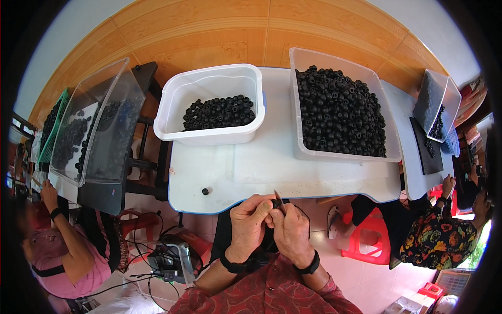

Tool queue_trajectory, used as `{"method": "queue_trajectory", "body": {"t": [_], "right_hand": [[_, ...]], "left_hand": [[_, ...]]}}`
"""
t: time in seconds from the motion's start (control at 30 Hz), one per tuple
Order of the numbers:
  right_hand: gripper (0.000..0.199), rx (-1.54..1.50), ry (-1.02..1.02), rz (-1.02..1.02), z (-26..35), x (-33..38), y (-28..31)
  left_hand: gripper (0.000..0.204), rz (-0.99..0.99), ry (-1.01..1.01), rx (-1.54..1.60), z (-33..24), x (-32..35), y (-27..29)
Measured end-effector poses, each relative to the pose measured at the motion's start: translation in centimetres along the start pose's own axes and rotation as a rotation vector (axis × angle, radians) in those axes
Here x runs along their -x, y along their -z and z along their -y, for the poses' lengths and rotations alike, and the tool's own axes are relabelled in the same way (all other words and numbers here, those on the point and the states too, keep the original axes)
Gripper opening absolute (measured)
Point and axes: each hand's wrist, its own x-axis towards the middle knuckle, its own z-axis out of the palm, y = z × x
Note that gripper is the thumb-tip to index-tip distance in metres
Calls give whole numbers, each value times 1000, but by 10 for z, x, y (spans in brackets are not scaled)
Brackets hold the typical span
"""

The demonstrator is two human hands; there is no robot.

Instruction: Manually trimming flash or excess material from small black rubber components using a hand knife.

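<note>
The left hand (250, 222) and the right hand (289, 230) meet at the near edge of the white table (261, 167), touching each other. The left fingers are curled around a small black ring part (274, 203), which sits pinched between the fingertips of both hands. The right hand is closed on a thin dark tool (278, 199); its tip points up toward 12 o'clock, just beside the part. Each wrist carries a black band.

From the hands, at 10 o'clock, one loose black part (205, 191) lies alone on the table. Further at 11 o'clock stands a white tub (209, 137), with a low layer of the same black parts inside. At 1 o'clock stands a clear bin (345, 155), filled almost to the rim with black parts.

Far at 9 to 10 o'clock, a second clear bin (112, 104) is tilted on a dark stand, and a person in pink (57, 251) reaches up near it. At 3 o'clock another person in flowered clothes (436, 235) sits beside a red stool (366, 235), next to a third small clear bin (436, 102).

The hands cover most of the held part, so its exact shape is hard to see. The handle of the tool is hidden in the right palm. The fisheye rim cuts off both other persons and darkens the corners.
</note>
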Motion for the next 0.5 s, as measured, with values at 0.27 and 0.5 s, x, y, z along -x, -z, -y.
{"method": "queue_trajectory", "body": {"t": [0.27, 0.5], "right_hand": [[20, 115, 75, 1, -3, 0, -7], [20, -82, -68, -119, -6, 4, -8]], "left_hand": [[20, -128, 26, -35, 5, 0, 4], [23, -59, 63, 123, 4, -1, -2]]}}
